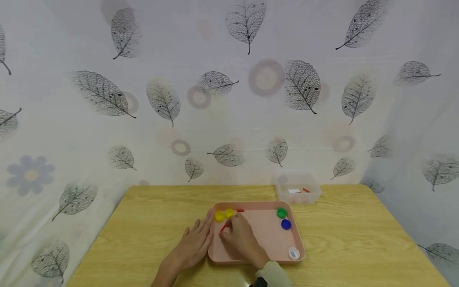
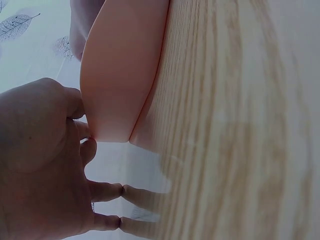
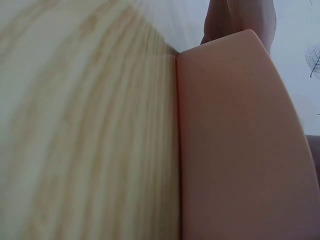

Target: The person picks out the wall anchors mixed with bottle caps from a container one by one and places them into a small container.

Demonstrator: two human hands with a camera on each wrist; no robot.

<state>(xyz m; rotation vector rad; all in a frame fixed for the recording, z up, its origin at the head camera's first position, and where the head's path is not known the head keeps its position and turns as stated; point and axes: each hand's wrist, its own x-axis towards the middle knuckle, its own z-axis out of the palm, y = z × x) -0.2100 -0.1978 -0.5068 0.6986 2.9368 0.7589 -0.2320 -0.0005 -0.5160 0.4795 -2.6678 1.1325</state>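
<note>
A shallow pink tray (image 1: 265, 243) lies on the wooden table. My left hand (image 1: 193, 244) rests along its left side, fingers extended and touching the rim; the left wrist view shows this hand (image 2: 45, 160) against the tray wall (image 2: 122, 70). Over the tray's left part, my right hand (image 1: 243, 237) pinches a thin red stick (image 1: 223, 228) between thumb and fingers. Two yellow caps (image 1: 219, 216) sit just beyond it, and a second red stick (image 1: 240, 210) lies by the far rim. In the right wrist view the tray wall (image 3: 235, 140) hides the right fingers.
Along the tray's right side are a green cap (image 1: 281, 213), a blue cap (image 1: 286, 224) and a white round piece (image 1: 294, 253). Behind the tray stands a clear plastic box (image 1: 301, 198) holding a white piece (image 1: 294, 191) and a red stick (image 1: 306, 190). A leaf-patterned curtain hangs behind.
</note>
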